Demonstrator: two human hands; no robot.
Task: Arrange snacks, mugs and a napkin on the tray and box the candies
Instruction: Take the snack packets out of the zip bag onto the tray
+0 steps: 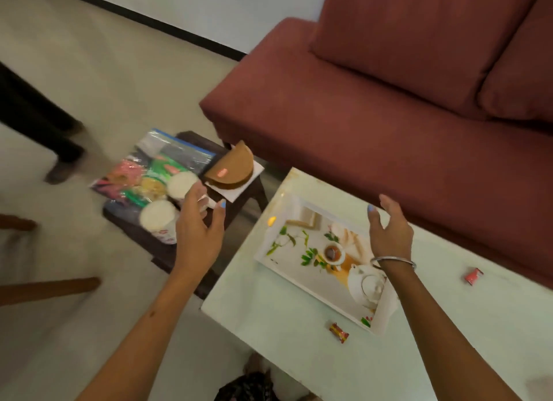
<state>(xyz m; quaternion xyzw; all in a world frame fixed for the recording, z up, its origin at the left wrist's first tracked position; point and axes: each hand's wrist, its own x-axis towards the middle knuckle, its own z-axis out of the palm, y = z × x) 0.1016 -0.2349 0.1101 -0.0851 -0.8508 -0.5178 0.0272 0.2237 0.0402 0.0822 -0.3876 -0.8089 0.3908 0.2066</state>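
Observation:
A white tray (278, 230) printed with a teapot and leaves lies on the pale table (284, 326). My right hand (389, 230) hovers open above the tray's far side, a bangle on its wrist. My left hand (199, 224) reaches open over the dark stool (167, 257), fingers close to two white mugs, the far mug (182, 185) and the near mug (158, 216). A clear bag of snack packets (143, 170) lies behind the mugs. A brown half-round box (232, 167) rests on a white napkin (236, 191). One wrapped candy (339, 332) and another red candy (473, 276) lie on the table.
A maroon sofa (389, 101) stands right behind the table and stool. A person's dark trouser leg and shoe (57, 161) are at the left on the pale floor. Wooden furniture legs (48, 288) jut in from the left edge.

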